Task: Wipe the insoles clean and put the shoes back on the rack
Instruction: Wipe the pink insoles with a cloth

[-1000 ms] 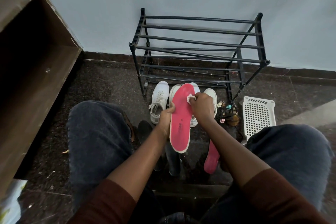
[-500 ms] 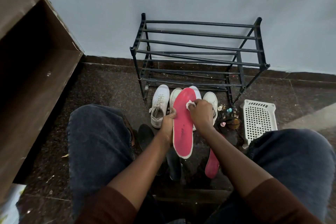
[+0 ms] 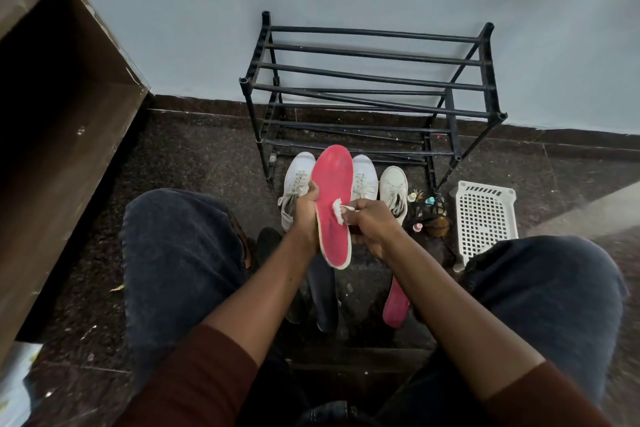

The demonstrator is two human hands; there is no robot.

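Red insole (image 3: 333, 204) is up in mid-air, above the white sneakers (image 3: 364, 177) at the rack's (image 3: 374, 80) 6 o'clock. Left hand (image 3: 306, 215) clamps its edge; right hand (image 3: 369, 220) pinches a white wipe (image 3: 339, 211) against mid-sole. Risk: hard strokes could flex or twist the insole free, dropping it onto the gritty floor (image 3: 194, 156).

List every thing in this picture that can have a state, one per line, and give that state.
Rack: upright, shelves bare.
Held insole: raised, red face up, being wiped.
Wipe: pressed on held insole.
Left hand: shut on held insole.
Right hand: shut on wipe.
White shoes: on floor before rack.
Second insole: lying on floor.
Basket: on floor, nothing visible inside.
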